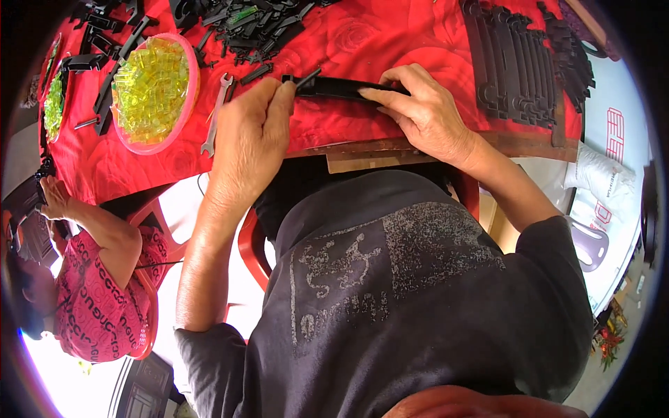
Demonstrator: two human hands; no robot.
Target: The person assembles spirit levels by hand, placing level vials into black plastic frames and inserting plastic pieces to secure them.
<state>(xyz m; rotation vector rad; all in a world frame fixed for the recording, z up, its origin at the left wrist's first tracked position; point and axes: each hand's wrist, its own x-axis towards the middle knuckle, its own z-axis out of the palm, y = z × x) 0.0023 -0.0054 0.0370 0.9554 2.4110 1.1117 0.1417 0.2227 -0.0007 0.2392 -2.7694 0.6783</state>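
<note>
Over red cloth (pixel 334 127) near a wrench (pixel 217 115), left grip (pixel 254 129) and right grip (pixel 431 115) clasp a black strip (pixel 336 88).

The black strip (pixel 334 88) at upper centre looks like smooth plastic, the yellow pieces (pixel 150 90) at upper left glossy translucent plastic, the wrench (pixel 217 115) shiny metal, the counter cover (pixel 411 35) thin cloth

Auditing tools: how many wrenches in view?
1: a silver wrench on the red tablecloth, just left of the person's left hand. Others may be hidden among the black parts.
</note>
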